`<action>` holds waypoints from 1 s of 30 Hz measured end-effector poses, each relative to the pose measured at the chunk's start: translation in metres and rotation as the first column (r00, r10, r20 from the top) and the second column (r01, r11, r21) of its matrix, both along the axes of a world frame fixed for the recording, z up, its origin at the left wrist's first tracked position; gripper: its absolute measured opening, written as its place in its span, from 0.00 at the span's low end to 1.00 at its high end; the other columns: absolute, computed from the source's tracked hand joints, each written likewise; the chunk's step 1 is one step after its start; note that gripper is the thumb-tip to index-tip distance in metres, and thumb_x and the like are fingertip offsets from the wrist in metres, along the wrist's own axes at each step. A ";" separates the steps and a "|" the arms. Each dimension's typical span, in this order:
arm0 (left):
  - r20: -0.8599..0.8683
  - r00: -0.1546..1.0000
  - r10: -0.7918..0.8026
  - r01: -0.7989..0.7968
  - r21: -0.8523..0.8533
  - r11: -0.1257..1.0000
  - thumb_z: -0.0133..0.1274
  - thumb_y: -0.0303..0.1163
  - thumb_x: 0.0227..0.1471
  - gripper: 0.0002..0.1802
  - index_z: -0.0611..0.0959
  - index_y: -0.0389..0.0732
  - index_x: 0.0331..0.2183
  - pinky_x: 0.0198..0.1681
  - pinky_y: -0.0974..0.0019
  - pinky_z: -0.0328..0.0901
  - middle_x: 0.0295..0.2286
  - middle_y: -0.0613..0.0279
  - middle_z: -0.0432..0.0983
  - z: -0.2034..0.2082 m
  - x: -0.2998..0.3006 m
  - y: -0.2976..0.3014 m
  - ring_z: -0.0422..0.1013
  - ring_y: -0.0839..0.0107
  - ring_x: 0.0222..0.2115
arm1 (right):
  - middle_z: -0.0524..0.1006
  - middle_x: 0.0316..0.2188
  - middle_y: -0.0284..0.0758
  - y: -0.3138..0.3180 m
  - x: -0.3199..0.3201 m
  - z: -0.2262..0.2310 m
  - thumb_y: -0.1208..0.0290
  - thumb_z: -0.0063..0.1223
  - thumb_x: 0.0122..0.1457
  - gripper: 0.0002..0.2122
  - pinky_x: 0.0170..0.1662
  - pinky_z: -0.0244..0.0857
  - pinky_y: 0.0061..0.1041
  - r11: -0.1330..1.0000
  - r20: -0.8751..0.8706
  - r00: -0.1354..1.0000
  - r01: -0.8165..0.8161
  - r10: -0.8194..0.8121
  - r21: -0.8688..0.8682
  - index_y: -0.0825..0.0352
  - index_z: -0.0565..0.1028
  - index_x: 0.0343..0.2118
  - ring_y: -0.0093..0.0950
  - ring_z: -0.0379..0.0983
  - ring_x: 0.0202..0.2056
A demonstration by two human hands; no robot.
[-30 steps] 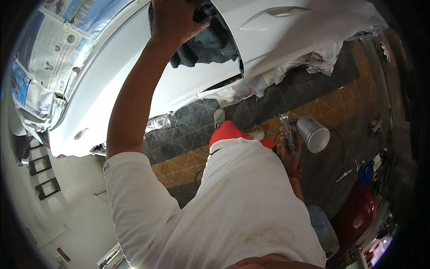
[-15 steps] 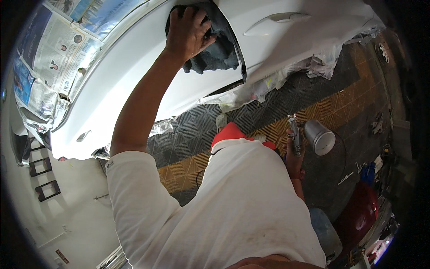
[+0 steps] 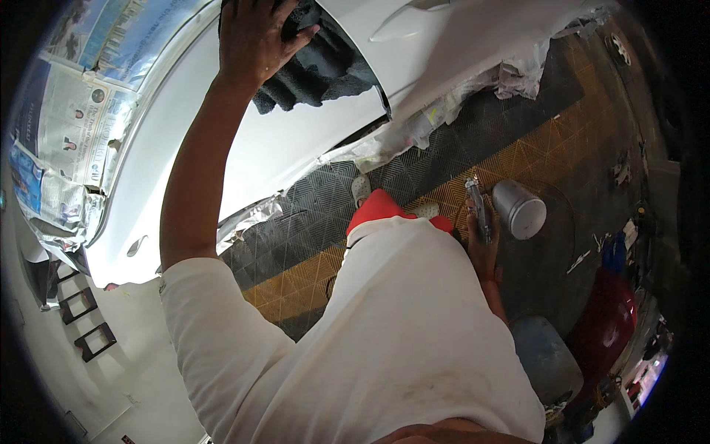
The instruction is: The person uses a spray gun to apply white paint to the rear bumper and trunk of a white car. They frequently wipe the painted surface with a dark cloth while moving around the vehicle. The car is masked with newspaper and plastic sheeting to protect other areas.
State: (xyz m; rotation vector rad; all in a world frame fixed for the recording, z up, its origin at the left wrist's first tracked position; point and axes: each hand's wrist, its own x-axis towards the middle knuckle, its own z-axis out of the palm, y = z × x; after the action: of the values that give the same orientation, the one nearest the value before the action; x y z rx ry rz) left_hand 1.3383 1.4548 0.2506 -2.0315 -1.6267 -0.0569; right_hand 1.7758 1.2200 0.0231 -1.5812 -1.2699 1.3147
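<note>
Your left hand (image 3: 255, 41) presses a dark cloth (image 3: 318, 70) flat against the white car panel (image 3: 244, 148) — your right hand (image 3: 484, 240), below the panel, grips a spray gun (image 3: 510, 207).

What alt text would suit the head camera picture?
A person's left hand presses a dark cloth against a white car panel, while the right hand holds a spray gun low above a dark and yellow tiled floor.
</note>
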 end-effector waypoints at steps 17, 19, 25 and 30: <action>-0.514 0.702 -0.494 0.469 -0.188 0.863 0.48 0.48 0.65 0.38 0.58 0.58 0.72 0.75 0.58 0.35 0.72 0.72 0.48 -0.161 -0.039 0.016 0.46 0.70 0.72 | 0.79 0.53 0.40 -0.034 -0.014 -0.059 0.69 0.60 0.67 0.18 0.55 0.70 0.34 0.999 0.053 0.998 0.045 -0.046 0.012 0.69 0.75 0.57 0.33 0.75 0.53; -0.468 0.677 -0.568 0.545 -0.201 0.814 0.47 0.44 0.64 0.33 0.66 0.53 0.68 0.75 0.59 0.39 0.69 0.75 0.55 -0.175 -0.029 0.020 0.52 0.72 0.69 | 0.78 0.57 0.41 -0.047 -0.019 -0.082 0.68 0.64 0.65 0.20 0.59 0.70 0.36 0.993 0.000 0.994 0.111 -0.111 0.028 0.69 0.75 0.57 0.35 0.74 0.59; -0.045 0.757 -0.652 0.572 -0.439 0.693 0.51 0.31 0.55 0.23 0.79 0.42 0.53 0.64 0.59 0.62 0.50 0.55 0.75 -0.221 0.022 0.026 0.69 0.59 0.56 | 0.74 0.61 0.38 -0.097 -0.053 -0.127 0.64 0.63 0.65 0.23 0.60 0.71 0.35 0.964 0.319 0.941 0.031 -0.117 0.263 0.64 0.73 0.61 0.33 0.72 0.61; 0.222 0.846 -0.484 0.509 -0.606 0.611 0.51 0.27 0.57 0.13 0.81 0.37 0.44 0.57 0.55 0.66 0.44 0.48 0.76 -0.315 0.027 0.021 0.71 0.52 0.50 | 0.75 0.60 0.39 -0.147 -0.105 -0.152 0.63 0.64 0.64 0.24 0.59 0.71 0.34 0.981 0.458 0.868 0.149 -0.190 0.126 0.65 0.73 0.60 0.33 0.72 0.60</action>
State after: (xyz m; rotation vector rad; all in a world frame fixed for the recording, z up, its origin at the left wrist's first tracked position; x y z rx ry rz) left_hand 1.3655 1.4763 -0.0644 -2.9994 -1.1076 0.3243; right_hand 1.6706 1.0735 -0.1289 -1.9722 -1.4059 0.7744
